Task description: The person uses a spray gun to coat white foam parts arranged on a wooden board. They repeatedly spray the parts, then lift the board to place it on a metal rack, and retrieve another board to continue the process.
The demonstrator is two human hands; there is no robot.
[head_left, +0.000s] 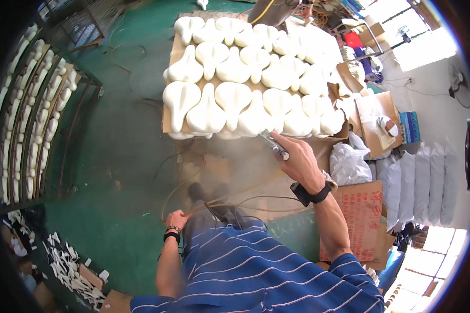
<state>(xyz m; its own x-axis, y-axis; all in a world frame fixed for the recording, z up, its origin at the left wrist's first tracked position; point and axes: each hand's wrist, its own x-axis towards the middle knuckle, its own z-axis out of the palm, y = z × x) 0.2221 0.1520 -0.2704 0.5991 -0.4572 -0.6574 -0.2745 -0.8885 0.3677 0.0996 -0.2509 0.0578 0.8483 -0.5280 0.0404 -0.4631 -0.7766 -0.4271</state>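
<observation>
Rows of cream-white bicycle saddle pads (233,99) lie closely packed on a cardboard-topped surface (166,124) ahead of me. My right hand (298,159) is wrapped round a metal spray gun (274,145), whose nozzle end points at the nearest row and stays just short of it. Pale mist hangs below that row's front edge. Low at my left side, my left hand (177,220) is closed round a thin yellowish hose (197,207), which runs off across my front. Its fingertips are too small to make out.
A metal rack (78,112) with shelves of similar pads stands at the left. White scraps (70,263) litter the floor at lower left. Grey-white bags (350,163) and a printed cardboard box (357,219) stand close at my right. Loose hoses (164,164) trail over the green floor.
</observation>
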